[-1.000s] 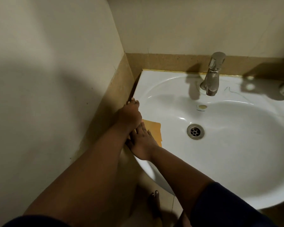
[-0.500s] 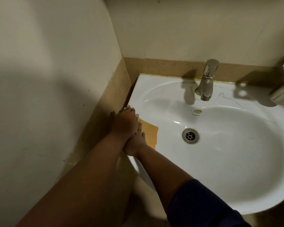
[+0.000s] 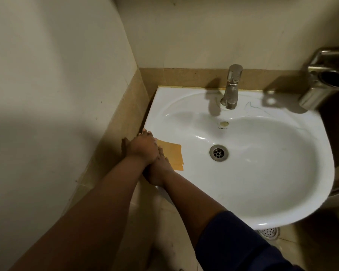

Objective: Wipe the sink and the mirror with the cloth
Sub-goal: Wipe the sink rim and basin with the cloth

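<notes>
White sink (image 3: 282, 192) set in a corner, left edge just beside a tan tile band (image 3: 123, 118) running along the wall; second band across the back wall behind the tap (image 3: 231, 89). Tap upright at the back rim, spout aimed down into the bowl, shadow thrown to its left. Drain (image 3: 219, 152) near the bowl's middle, small overflow hole (image 3: 223, 123) between it and the tap. Faint dark squiggle on the rim right of the tap. Orange cloth (image 3: 173, 155) flat on the left slope of the bowl, folded in layers with stepped edges at its lower right corner, well left of the drain. Left hand (image 3: 141, 146) on the left rim, palm down, fingers curled over the edge toward the cloth's upper left corner, held close together; whether touching the cloth, cannot tell. Right hand (image 3: 159, 169) crossed beneath the left wrist, lying on the near left part of the cloth, fingers largely hidden under the left hand, so spread or pressed, cannot tell. Dark blue sleeve (image 3: 233, 241) on the right arm, left forearm bare. Shiny metal holder (image 3: 325, 85) mounted at the right, above the sink's back right corner, blurred. Round floor drain (image 3: 268, 231) just below the sink's front edge. No mirror in view
</notes>
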